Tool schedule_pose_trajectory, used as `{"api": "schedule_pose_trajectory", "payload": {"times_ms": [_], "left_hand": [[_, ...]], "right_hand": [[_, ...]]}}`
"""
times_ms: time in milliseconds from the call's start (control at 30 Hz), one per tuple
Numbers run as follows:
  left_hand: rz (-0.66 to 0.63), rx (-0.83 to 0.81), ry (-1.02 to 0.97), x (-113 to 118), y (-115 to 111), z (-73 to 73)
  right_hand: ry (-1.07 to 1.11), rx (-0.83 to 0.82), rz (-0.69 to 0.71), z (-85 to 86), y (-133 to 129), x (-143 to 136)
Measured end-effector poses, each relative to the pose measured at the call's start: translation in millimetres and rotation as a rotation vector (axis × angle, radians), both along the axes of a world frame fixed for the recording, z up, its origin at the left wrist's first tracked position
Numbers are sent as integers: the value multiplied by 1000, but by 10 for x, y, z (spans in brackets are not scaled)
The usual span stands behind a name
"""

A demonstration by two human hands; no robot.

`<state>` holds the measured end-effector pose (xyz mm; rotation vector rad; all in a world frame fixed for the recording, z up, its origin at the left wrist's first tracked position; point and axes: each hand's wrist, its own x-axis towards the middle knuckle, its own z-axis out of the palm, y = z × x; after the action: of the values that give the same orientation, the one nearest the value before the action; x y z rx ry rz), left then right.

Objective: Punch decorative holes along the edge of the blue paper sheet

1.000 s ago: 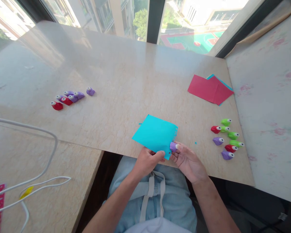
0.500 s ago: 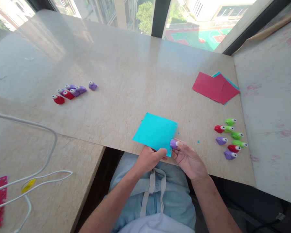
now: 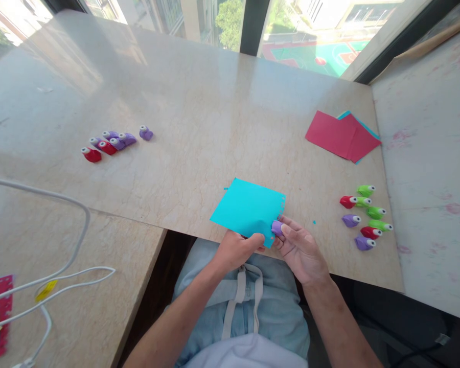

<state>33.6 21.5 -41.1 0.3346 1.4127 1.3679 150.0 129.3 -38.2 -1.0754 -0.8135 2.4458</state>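
A sheet of bright blue paper point(image 3: 245, 205) lies tilted at the table's front edge, small notches punched along its right side. My left hand point(image 3: 239, 249) pinches its lower edge, thumb on top and fingers beneath. In my right hand point(image 3: 301, 250) is a small purple craft punch point(image 3: 277, 228) with a white button, set over the paper's right edge near the lower corner. My right thumb presses at the button. Small blue paper bits lie on the table, one blue scrap point(image 3: 314, 222) right of the sheet.
Several red, green and purple punches point(image 3: 375, 212) stand at the right; more purple and red punches point(image 3: 108, 147) sit at the left. Red and blue paper sheets point(image 3: 329, 134) lie at the back right. A white cable point(image 3: 76, 245) crosses the left side, near punched coloured paper point(image 3: 3, 317).
My right thumb has moved farther over the punch's button. The blue sheet bows slightly near the punch, and its right edge has shifted a little to the right.
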Motion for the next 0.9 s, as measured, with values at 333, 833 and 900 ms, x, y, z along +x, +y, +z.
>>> {"api": "schedule_pose_trajectory", "payload": {"times_ms": [333, 833, 900], "left_hand": [[-22, -10, 56, 40, -12, -26], [-53, -70, 62, 46, -42, -88], [-51, -84, 61, 44, -41, -89]], "right_hand": [[-63, -4, -62, -57, -28, -22], [-37, -26, -11, -66, 14, -42], [-32, -49, 8, -77, 37, -30]]}}
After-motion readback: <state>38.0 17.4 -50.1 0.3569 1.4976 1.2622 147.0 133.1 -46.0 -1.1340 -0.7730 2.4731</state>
